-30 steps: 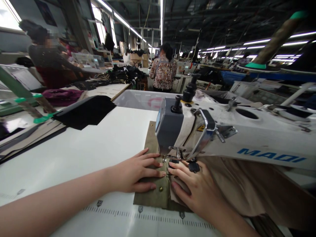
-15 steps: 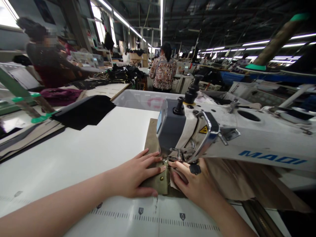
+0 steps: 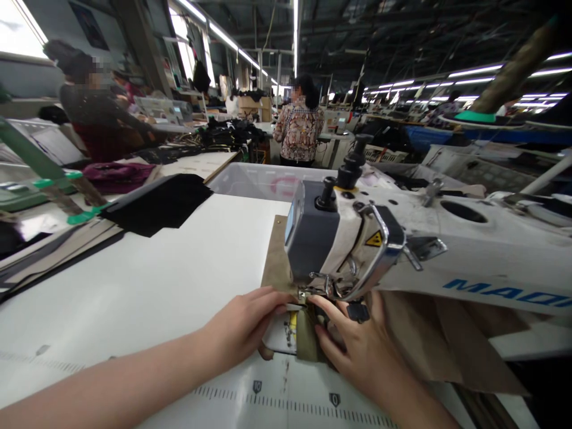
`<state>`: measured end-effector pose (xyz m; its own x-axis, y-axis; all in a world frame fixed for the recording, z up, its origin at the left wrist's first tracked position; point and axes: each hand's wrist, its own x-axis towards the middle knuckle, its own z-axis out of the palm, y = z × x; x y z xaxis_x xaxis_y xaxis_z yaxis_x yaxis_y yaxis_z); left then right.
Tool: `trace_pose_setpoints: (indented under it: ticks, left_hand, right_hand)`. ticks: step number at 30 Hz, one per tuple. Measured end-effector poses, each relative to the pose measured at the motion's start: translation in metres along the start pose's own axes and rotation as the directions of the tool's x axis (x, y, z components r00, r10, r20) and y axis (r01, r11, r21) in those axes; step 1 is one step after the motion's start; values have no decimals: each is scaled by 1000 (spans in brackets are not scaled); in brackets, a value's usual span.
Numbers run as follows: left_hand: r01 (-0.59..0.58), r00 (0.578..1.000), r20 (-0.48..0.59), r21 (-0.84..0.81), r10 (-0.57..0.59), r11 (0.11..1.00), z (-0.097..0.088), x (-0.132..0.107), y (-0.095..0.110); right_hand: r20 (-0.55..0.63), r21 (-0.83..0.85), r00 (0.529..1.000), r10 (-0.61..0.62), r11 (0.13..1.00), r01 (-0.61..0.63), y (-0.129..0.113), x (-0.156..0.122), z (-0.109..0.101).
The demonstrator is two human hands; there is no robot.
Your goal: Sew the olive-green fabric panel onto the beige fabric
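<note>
A white sewing machine with a grey head stands on a white table. An olive-brown fabric piece lies under its needle area. My left hand rests beside the presser foot, fingers curled onto the fabric's near edge. My right hand lies on the tan fabric right of the needle, fingers pressing it down. The metal needle plate shows between my hands.
A black fabric stack lies at the table's far left. A clear plastic bin stands behind the table. One person stands farther back, another works at the left. A ruler scale runs along the near table edge.
The olive fabric has travelled away from me under the foot, uncovering the needle plate. Both hands followed it toward the needle, and my left fingers curled from flat to bent.
</note>
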<state>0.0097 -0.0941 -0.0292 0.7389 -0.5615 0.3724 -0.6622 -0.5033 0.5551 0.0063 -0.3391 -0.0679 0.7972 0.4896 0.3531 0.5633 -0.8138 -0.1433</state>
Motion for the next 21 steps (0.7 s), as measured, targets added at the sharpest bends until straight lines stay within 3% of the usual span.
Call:
trace_pose_setpoints:
  ticks: [3,6,8,15,21]
  left_hand:
    - [-147,985,100,75,139,986,0,-3,2]
    - [-367,923,216,231,320,901,0,-7,5]
    - [-443,890,257,289,377,849,0,-8,8]
    - [-481,861,327,271,390,834,1,-5,7]
    - [-471,851,368,221,374,854,-3,-3,3]
  right_hand:
    - [56,32,998,14,999,-16,1,2,-2]
    - [25,92,999,42,995,-44,0,4,-7]
    - [22,116,998,57,991,-59,-1,6,-10]
    - [-98,45,995,-24,999,29,-1,7,-13]
    - [-127,-3,991,-38,999,38,-1,6,-11]
